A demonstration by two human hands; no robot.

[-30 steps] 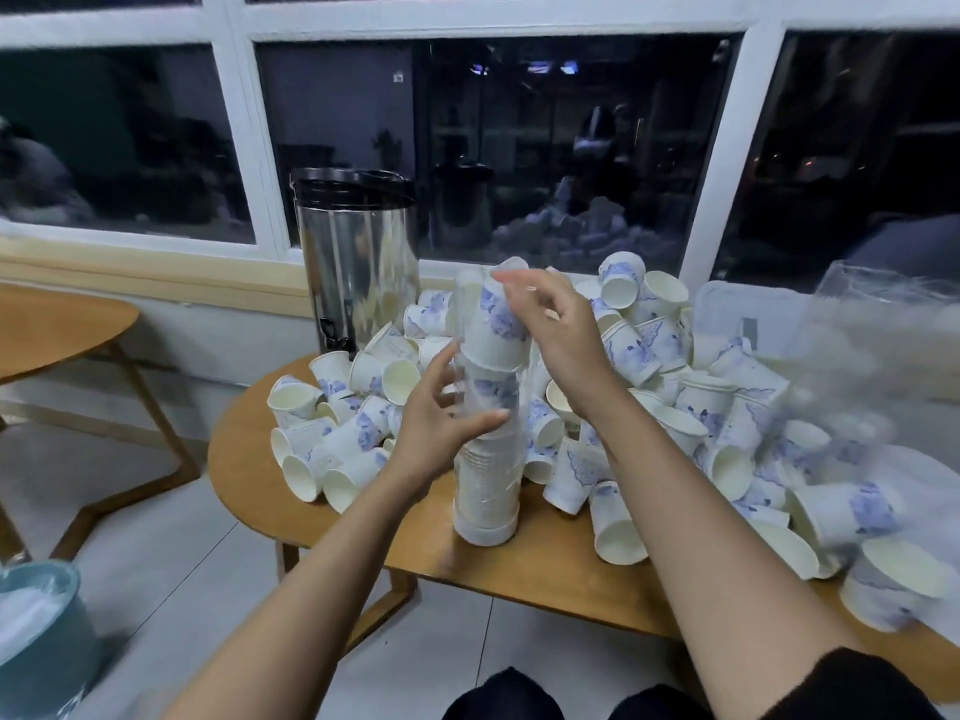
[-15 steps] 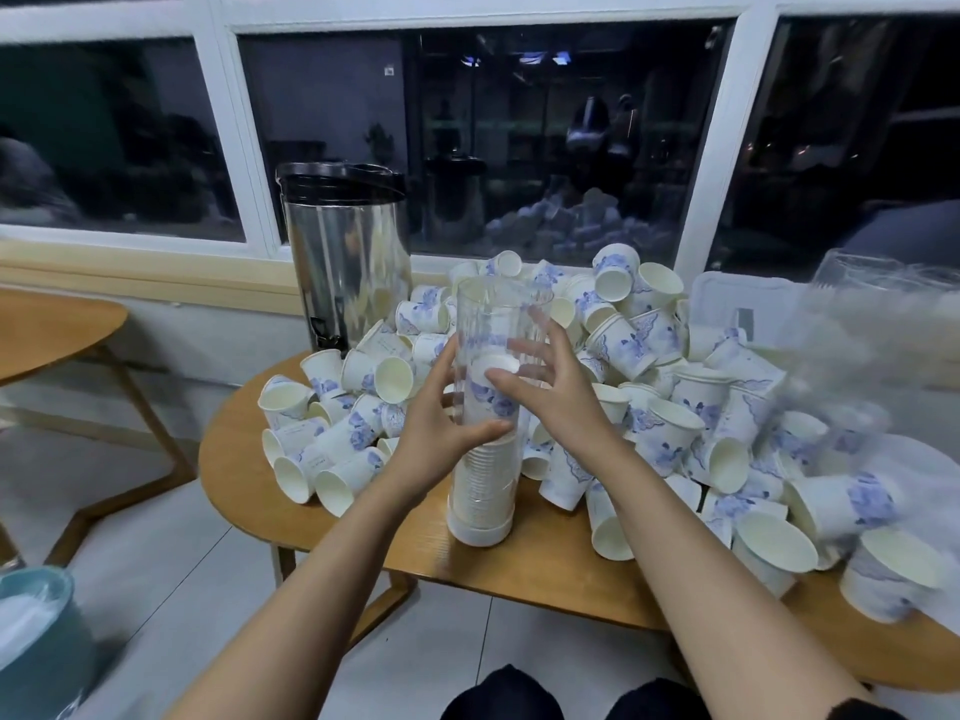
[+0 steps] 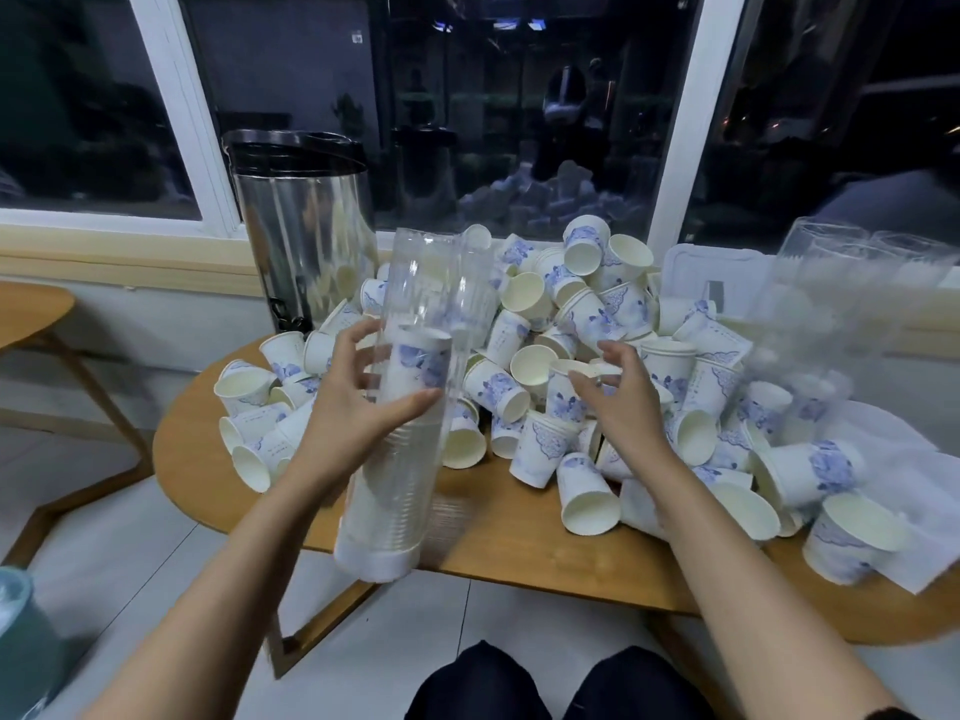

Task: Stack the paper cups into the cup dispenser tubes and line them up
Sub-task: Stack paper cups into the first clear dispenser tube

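Note:
A clear plastic dispenser tube (image 3: 415, 324) with a white base stands tilted near the front edge of the round wooden table (image 3: 498, 522). Stacked paper cups fill its lower part, and a blue-patterned cup sits on top of the stack. My left hand (image 3: 358, 392) grips the tube at its middle, thumb across the front. My right hand (image 3: 618, 397) hovers with fingers spread over the heap of loose paper cups (image 3: 571, 366), holding nothing. The cups are white with blue flower prints.
A steel water boiler (image 3: 301, 252) stands at the table's back left by the window. More clear tubes (image 3: 852, 283) lie blurred at the right over a white plastic sheet (image 3: 914, 491). A second wooden table (image 3: 26, 309) is at the left, a teal bin (image 3: 21, 652) on the floor.
My right hand dropped a cup into the tube, then left it and moved right over the cup heap. The tube now leans, its base nearer the table's edge.

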